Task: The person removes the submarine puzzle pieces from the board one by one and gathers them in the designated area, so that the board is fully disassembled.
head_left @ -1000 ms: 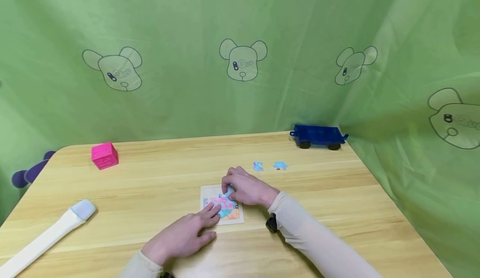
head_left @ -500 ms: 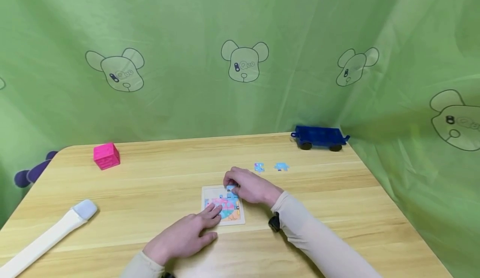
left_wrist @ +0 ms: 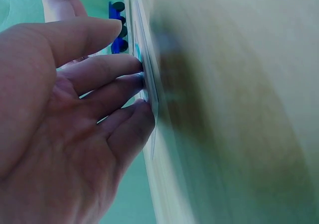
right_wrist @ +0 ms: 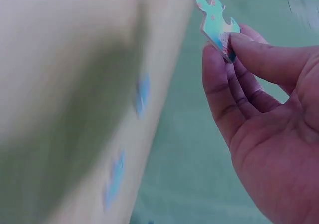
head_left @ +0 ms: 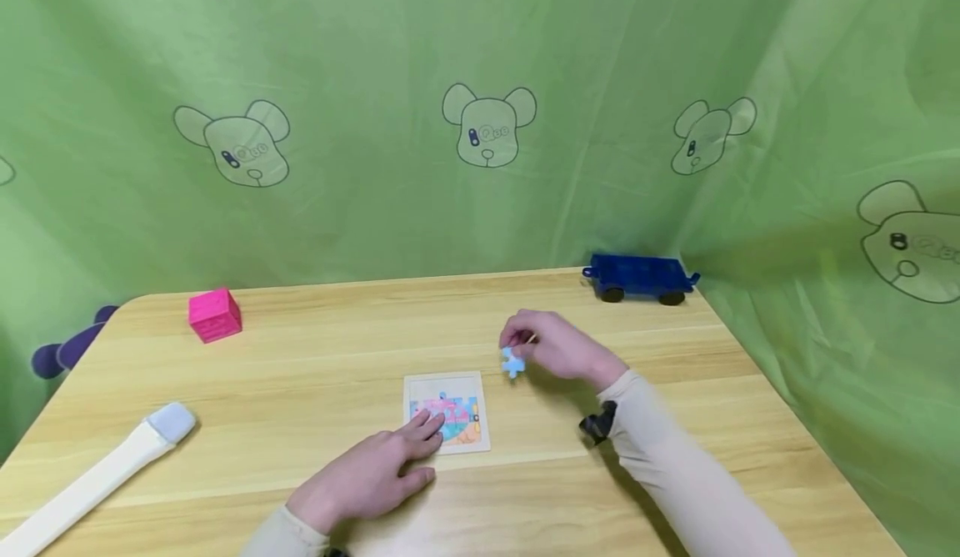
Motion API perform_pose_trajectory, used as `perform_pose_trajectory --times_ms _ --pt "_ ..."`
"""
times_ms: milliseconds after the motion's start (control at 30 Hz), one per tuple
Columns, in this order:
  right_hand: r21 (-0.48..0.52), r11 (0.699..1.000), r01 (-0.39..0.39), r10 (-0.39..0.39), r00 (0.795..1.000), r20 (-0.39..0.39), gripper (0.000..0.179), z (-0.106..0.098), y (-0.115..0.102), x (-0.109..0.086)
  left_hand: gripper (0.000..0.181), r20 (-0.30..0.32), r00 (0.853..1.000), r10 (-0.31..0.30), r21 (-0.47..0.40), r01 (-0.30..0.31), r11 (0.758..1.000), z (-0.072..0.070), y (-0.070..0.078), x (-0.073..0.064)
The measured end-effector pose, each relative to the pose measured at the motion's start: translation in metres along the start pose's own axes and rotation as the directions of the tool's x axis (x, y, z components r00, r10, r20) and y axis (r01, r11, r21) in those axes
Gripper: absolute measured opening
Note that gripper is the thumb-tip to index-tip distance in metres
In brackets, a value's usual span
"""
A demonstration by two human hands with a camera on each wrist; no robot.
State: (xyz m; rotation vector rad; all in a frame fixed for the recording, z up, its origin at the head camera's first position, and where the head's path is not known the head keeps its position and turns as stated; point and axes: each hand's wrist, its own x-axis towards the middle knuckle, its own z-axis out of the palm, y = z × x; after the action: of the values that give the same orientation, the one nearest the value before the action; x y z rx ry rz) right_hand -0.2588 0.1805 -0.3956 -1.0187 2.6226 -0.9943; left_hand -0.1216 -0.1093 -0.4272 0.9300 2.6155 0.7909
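Note:
A square puzzle tray (head_left: 420,383) with a pale border lies on the table, its lower part filled with joined pink, blue and orange pieces. My left hand (head_left: 375,469) rests its fingertips on the tray's lower left, fingers extended; the left wrist view shows these fingers (left_wrist: 107,92) touching the tray's edge. To the right of the tray, my right hand (head_left: 558,347) pinches a light-blue puzzle piece (head_left: 513,363) between thumb and fingers, above the table. That piece (right_wrist: 215,22) stands tilted in the right wrist view. Two loose blue pieces (right_wrist: 115,179) lie blurred on the table there; the right hand hides them in the head view.
A pink cube (head_left: 215,315) sits at the back left. At the back right stands a blue toy wagon (head_left: 639,278). A white strap-like object with a grey end (head_left: 97,474) lies at the left. A green curtain (head_left: 360,207) hangs behind the table.
My right hand has lifted the light-blue piece off the tray's upper right and carried it right, away from the tray. The left hand stays in place.

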Motion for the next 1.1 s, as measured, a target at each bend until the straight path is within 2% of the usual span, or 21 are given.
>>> perform_pose_trajectory --times_ms 167,367,567,733,900,1100 --pt "-0.004 0.997 -0.074 0.073 0.994 -0.08 0.016 -0.032 0.023 -0.016 0.047 0.003 1.0 -0.005 -0.016 0.005 1.0 0.0 0.001 -0.001" --pt "-0.013 0.983 -0.183 0.181 0.979 -0.093 0.013 -0.054 0.045 -0.035 0.047 0.005 1.0 -0.012 -0.021 0.012 1.0 0.0 0.0 -0.001" --pt "-0.031 0.966 -0.256 0.251 0.961 -0.113 0.014 -0.06 0.068 -0.047 0.047 0.005 1.0 -0.009 -0.017 0.009 1.0 0.0 -0.001 0.0" --pt "-0.013 0.963 -0.268 0.264 0.955 -0.135 0.014 -0.065 0.083 -0.052 0.047 0.008 1.0 -0.006 -0.018 0.006 1.0 -0.001 0.0 0.001" --pt "-0.003 0.961 -0.276 0.275 0.956 -0.104 0.012 -0.069 0.096 -0.052 0.047 0.008 1.0 -0.006 -0.016 0.006 1.0 -0.001 0.001 0.001" --pt "-0.006 0.951 -0.308 0.306 0.948 -0.09 0.015 -0.068 0.109 -0.049 0.047 0.006 1.0 -0.009 -0.017 0.009 1.0 0.0 0.001 0.001"
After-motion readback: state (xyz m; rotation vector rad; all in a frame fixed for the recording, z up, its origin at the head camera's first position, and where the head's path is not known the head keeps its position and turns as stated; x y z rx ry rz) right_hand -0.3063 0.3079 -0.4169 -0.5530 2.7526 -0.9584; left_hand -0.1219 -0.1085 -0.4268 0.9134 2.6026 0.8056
